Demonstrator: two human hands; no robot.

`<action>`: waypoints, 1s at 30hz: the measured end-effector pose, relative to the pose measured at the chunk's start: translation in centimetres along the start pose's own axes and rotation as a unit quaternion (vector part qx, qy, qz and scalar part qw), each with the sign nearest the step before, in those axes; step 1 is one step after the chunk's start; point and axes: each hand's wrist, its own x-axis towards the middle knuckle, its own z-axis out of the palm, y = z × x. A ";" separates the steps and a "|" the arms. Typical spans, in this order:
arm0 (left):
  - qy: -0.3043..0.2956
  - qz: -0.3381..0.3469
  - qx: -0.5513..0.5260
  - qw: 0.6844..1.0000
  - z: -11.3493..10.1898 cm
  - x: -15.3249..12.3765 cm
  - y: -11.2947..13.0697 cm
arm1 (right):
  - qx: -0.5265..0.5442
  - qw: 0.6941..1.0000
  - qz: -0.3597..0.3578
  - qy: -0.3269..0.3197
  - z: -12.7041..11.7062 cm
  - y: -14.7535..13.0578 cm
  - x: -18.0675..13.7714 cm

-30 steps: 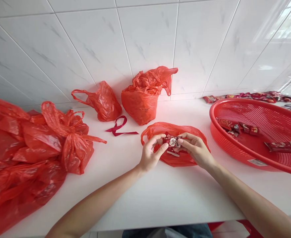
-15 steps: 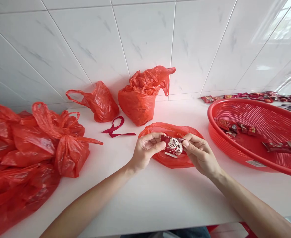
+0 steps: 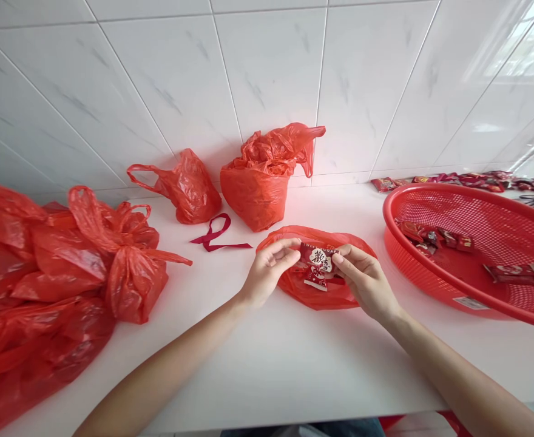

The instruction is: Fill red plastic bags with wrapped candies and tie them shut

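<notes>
"Red plastic, mouth up: that's the open bag [image 3: 326, 301], so take places from it. What has just changed?"

"The left hand [image 3: 267, 271]. Half a second ago its thumb lapped over the face of the packet [image 3: 320, 260]; now it sits back at the left edge, so more of the printing shows."

"Is it letting go?"

"I can't tell. Its fingertips are close together at that edge, touching or almost, but whether they pinch isn't clear. The right hand [image 3: 369, 282] is plainer: thumb and finger clamped on the packet's right edge."

"And the packet itself?"

"Held over the mouth of the open bag, printed side toward the camera. A second packet [image 3: 317, 283] shows just below; I can't say whether it's held or lying inside."

"What does that mean for the work?"

"By my reading, the packet is being handled, not released, with the surer hold on the right. The basket [image 3: 424, 282], right of the open bag, holds more wrapped pieces [image 3: 456, 240]; the ribbon [image 3: 230, 246] lies left of and behind that bag."
</notes>
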 end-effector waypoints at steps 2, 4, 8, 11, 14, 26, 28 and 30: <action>0.020 -0.004 0.079 0.997 -0.6 0.5 0.1 | -0.105 0.994 -0.005 0.022 -0.5 0.5 0.3; 0.027 0.002 0.169 0.985 -1.2 0.9 0.1 | -0.214 0.976 -0.016 0.037 -1.1 1.0 0.5; -0.004 0.108 0.367 0.924 -2.3 1.3 -0.1 | -0.365 0.925 -0.085 0.056 -1.9 1.2 0.7; 0.007 0.189 0.498 0.846 -2.8 1.2 -0.1 | -0.475 0.857 -0.187 0.077 -2.3 0.6 0.6; 0.022 0.216 0.580 0.785 -3.3 1.0 0.4 | -0.565 0.764 -0.297 0.092 -2.6 0.2 0.4; 0.030 0.303 0.603 0.737 -4.7 0.1 5.2 | -0.570 0.772 -0.207 0.188 -3.8 -1.0 0.8; 0.041 0.343 0.595 0.726 -4.8 0.1 5.8 | -0.451 0.857 -0.175 0.176 -3.6 -1.3 0.8; 0.061 0.355 0.596 0.718 -5.0 0.0 6.4 | -0.309 0.925 -0.153 0.158 -3.2 -1.8 0.7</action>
